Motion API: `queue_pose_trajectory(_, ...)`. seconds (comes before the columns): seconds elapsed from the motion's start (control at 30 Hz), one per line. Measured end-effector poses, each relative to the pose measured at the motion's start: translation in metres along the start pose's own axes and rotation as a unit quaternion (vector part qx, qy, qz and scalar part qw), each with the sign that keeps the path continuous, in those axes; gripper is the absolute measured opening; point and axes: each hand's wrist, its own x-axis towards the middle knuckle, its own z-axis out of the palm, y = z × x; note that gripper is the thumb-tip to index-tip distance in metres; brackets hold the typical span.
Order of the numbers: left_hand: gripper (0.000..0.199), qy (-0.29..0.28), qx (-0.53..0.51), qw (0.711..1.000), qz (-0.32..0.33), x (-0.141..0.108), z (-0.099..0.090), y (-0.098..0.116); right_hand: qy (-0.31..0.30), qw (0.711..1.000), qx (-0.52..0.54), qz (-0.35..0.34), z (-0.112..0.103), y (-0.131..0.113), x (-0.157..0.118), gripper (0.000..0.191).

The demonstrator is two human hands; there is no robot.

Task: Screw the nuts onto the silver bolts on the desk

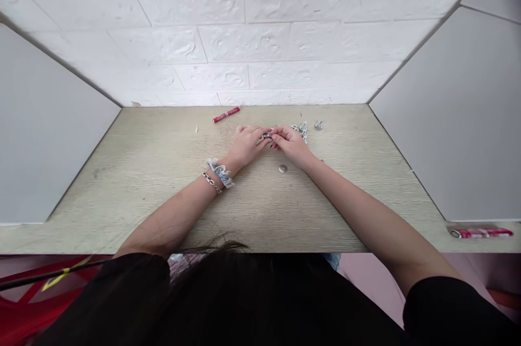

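Both hands meet over the middle of the wooden table [244,215]. My left hand [247,145] pinches a small dark metal part [267,136] between thumb and fingers. From the other side, my right hand [290,145] has its thumb and fingertips closed at the same part. What exactly the part is, I cannot make out at this size. Just below the hands lies a flat round metal washer [283,169]. Several small silver metal pieces [304,130] lie behind my right hand, partly hidden by it, and another silver piece [318,125] sits a little further right.
A red tube-shaped item [226,114] lies near the white brick wall [228,42]. Another red one [482,233] is at the front right edge. Grey panels stand at left [49,129] and right [456,118]. Brown specks are scattered left of the hands.
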Motion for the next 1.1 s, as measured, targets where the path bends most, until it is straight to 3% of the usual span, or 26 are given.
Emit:
queue_pose_trajectory(0.13, 0.029, 0.019, -0.021, 1.0, 0.005, 0.001, 0.002, -0.004, -0.005, 1.0, -0.018, -0.013, 0.001, 0.003, -0.004, 0.029)
queue_pose_trajectory(0.33, 0.028, 0.043, -0.078, 0.995, 0.053, 0.002, 0.005, -0.009, -0.021, 0.983, -0.154, -0.092, 0.004, 0.005, -0.012, 0.039)
queue_pose_trajectory(0.53, 0.029, 0.046, -0.082, 0.993, 0.071, 0.001, 0.005, -0.01, -0.021, 0.987, -0.141, -0.076, 0.004, 0.004, -0.011, 0.045)
queue_pose_trajectory(0.7, 0.025, 0.016, -0.081, 0.994, 0.065, 0.002, 0.006, -0.012, -0.022, 0.989, -0.134, -0.066, 0.002, 0.006, -0.008, 0.045)
queue_pose_trajectory(1.1, 0.03, -0.01, -0.099, 0.995, 0.024, 0.001, 0.001, -0.004, -0.015, 0.987, -0.15, -0.05, 0.005, 0.004, -0.007, 0.031)
